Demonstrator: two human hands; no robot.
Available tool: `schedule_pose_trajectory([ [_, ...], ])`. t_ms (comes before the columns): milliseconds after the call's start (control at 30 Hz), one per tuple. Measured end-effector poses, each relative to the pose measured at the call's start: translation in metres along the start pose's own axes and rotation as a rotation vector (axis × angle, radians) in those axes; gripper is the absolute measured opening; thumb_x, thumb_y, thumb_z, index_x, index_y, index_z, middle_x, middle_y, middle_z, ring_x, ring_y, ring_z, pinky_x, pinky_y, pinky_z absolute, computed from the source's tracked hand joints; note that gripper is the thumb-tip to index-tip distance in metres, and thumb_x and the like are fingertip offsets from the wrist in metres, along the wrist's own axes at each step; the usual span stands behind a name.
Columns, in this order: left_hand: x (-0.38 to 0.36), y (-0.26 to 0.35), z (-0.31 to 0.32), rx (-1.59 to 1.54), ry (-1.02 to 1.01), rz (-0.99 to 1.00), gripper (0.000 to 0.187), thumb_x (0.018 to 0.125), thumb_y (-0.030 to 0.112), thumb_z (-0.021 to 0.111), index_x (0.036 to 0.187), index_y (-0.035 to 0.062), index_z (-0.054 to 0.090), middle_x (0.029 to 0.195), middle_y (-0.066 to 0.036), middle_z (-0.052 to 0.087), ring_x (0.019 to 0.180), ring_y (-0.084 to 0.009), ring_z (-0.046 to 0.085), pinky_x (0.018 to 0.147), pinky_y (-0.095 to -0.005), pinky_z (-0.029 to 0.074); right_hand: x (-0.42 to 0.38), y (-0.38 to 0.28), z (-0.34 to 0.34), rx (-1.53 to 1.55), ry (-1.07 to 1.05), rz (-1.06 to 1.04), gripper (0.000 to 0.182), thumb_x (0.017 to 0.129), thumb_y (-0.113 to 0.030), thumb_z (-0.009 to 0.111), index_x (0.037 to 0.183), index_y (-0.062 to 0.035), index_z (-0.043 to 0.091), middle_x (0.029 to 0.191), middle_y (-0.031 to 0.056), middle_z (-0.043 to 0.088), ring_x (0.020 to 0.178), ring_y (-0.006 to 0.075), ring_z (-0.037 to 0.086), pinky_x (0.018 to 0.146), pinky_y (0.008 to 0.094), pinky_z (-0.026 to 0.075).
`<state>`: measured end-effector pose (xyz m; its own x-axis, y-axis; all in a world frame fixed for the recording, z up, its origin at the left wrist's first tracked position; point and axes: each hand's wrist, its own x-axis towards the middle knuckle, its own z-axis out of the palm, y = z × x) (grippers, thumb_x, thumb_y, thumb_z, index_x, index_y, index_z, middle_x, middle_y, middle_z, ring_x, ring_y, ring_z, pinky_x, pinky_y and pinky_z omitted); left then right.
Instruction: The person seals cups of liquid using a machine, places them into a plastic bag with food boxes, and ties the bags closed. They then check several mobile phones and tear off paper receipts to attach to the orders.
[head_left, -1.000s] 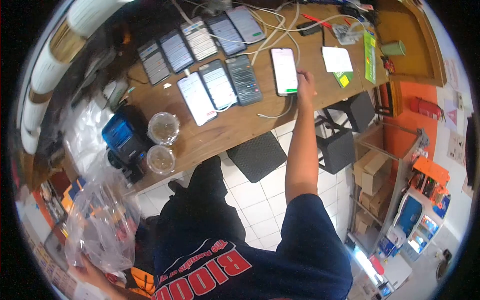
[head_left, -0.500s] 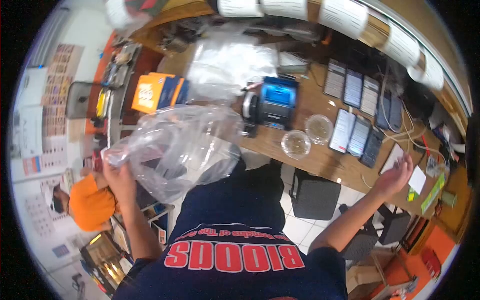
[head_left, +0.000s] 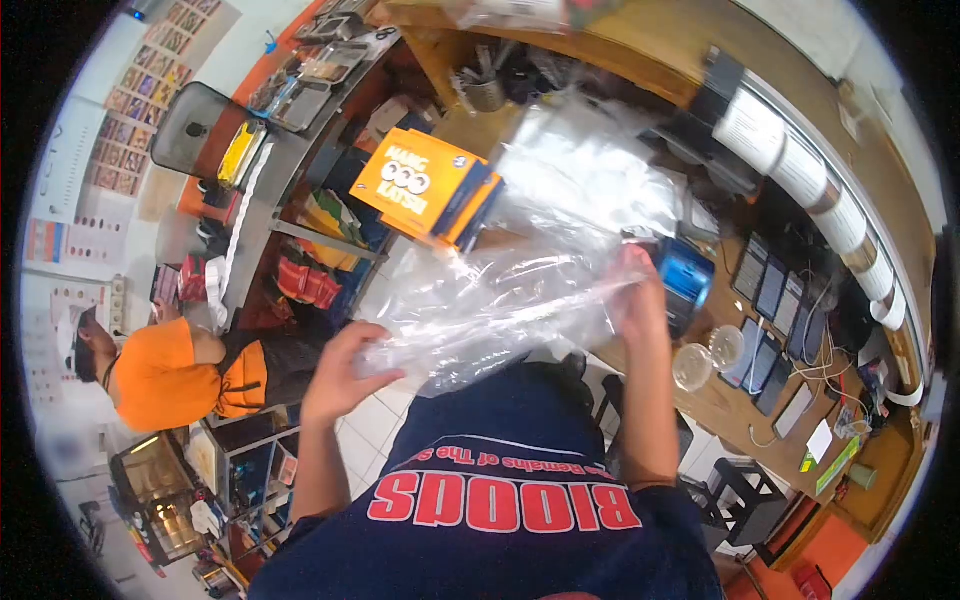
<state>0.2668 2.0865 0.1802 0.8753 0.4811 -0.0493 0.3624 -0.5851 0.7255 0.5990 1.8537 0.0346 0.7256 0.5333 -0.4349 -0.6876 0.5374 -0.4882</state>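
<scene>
A large clear plastic bag (head_left: 500, 310) stretches between my two hands, above my lap and the front edge of the table. My left hand (head_left: 340, 375) is at the bag's left end, with some plastic lying in the hand. Its thumb and forefinger stand apart, and its other fingers are partly hidden. At the opposite end, my right hand (head_left: 640, 295) is closed on the bunched plastic, its fingertips blurred. Beyond the bag lie orange boxes (head_left: 415, 185) and a pile of clear plastic sheets (head_left: 580, 165).
Near my right hand stands a blue and black printer (head_left: 685, 280). Two round clear containers (head_left: 692, 367) and several phones (head_left: 765, 365) with cables lie further right. A person in an orange shirt (head_left: 165, 375) is at the left, near a shelf (head_left: 280, 120).
My right hand has moved from the phones to the bag and closed on it. The bag has gone from loose and billowing to stretched. The view has turned left.
</scene>
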Motion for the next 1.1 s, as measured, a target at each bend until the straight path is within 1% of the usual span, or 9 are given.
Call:
schedule_pose_trajectory([
  [67,0.007,-0.085,-0.002,0.077,-0.013,0.022,0.025,0.078,0.000,0.073,0.098,0.0033,0.059,0.090,-0.004,0.059,0.089,-0.0169,0.060,0.081,-0.0303,0.048,-0.005,-0.010,0.016,-0.677,-0.293,0.178,0.017,0.096,-0.008,0.062,0.112,-0.0081,0.060,0.096,-0.0003,0.062,0.090,0.0132,0.061,0.083,0.0286,0.052],
  [133,0.010,-0.183,0.002,-0.361,0.407,-0.416,0.019,0.084,-0.002,0.066,0.099,0.0055,0.058,0.087,-0.001,0.058,0.084,-0.0128,0.057,0.077,-0.0275,0.047,0.006,-0.014,0.010,-1.090,-0.658,0.406,0.034,0.088,-0.011,0.071,0.121,-0.0059,0.060,0.108,0.0034,0.064,0.096,0.0134,0.062,0.089,0.0296,0.051],
  [267,0.054,-0.200,0.017,-0.856,0.368,-0.530,0.027,0.084,-0.010,0.058,0.106,0.0060,0.058,0.093,-0.001,0.062,0.089,-0.0122,0.059,0.082,-0.0264,0.047,0.026,-0.001,0.062,-1.415,-0.554,0.191,0.054,0.081,-0.018,0.081,0.128,-0.0023,0.061,0.118,0.0072,0.065,0.106,0.0172,0.061,0.093,0.0320,0.049],
  [400,0.068,-0.212,0.025,-1.012,0.052,-0.586,0.030,0.080,-0.010,0.060,0.106,0.0053,0.062,0.099,-0.003,0.067,0.096,-0.0149,0.062,0.089,-0.0288,0.049,0.075,0.056,0.139,-1.289,-0.066,-0.267,0.065,0.084,-0.035,0.079,0.134,-0.0004,0.056,0.116,0.0127,0.065,0.105,0.0215,0.062,0.091,0.0332,0.050],
  [467,0.071,-0.230,0.031,-0.628,-0.247,-0.328,0.026,0.078,-0.005,0.066,0.102,0.0047,0.065,0.096,-0.003,0.068,0.095,-0.0158,0.064,0.088,-0.0307,0.051,0.104,0.113,0.173,-1.365,0.006,-0.108,0.075,0.084,-0.045,0.078,0.134,0.0043,0.053,0.116,0.0146,0.065,0.105,0.0223,0.062,0.090,0.0337,0.050],
  [767,0.068,-0.277,0.065,-0.266,-0.078,-0.165,0.018,0.073,0.007,0.071,0.083,-0.0008,0.059,0.084,-0.023,0.063,0.082,-0.0444,0.059,0.072,-0.0436,0.048,0.149,0.234,0.191,-1.194,0.119,-0.003,0.076,0.078,-0.035,0.088,0.124,0.0146,0.055,0.120,0.0212,0.067,0.108,0.0261,0.067,0.091,0.0365,0.054],
  [867,0.072,-0.280,0.052,-0.303,-0.095,-0.210,0.014,0.074,0.004,0.068,0.081,0.0001,0.057,0.081,-0.020,0.063,0.079,-0.0381,0.062,0.072,-0.0437,0.048,0.154,0.224,0.178,-0.971,0.124,0.112,0.051,0.079,-0.024,0.087,0.115,0.0072,0.067,0.110,0.0181,0.072,0.102,0.0227,0.069,0.083,0.0345,0.055],
  [1033,0.082,-0.309,0.077,-0.487,-0.142,-0.266,0.006,0.083,0.005,0.069,0.088,0.0025,0.065,0.082,-0.008,0.066,0.079,-0.0155,0.061,0.070,-0.0329,0.049,0.155,0.193,0.151,-0.530,0.016,0.091,0.074,0.086,-0.015,0.080,0.137,0.0066,0.030,0.125,0.0254,0.059,0.107,0.0342,0.067,0.086,0.0457,0.061],
  [1100,0.086,-0.308,0.089,-0.574,-0.120,-0.256,0.005,0.087,0.007,0.067,0.087,0.0027,0.065,0.081,-0.006,0.065,0.079,-0.0123,0.059,0.068,-0.0319,0.048,0.124,0.163,0.166,-0.618,0.107,-0.031,0.070,0.087,-0.015,0.079,0.139,0.0052,0.037,0.126,0.0224,0.061,0.110,0.0311,0.067,0.090,0.0412,0.058],
])
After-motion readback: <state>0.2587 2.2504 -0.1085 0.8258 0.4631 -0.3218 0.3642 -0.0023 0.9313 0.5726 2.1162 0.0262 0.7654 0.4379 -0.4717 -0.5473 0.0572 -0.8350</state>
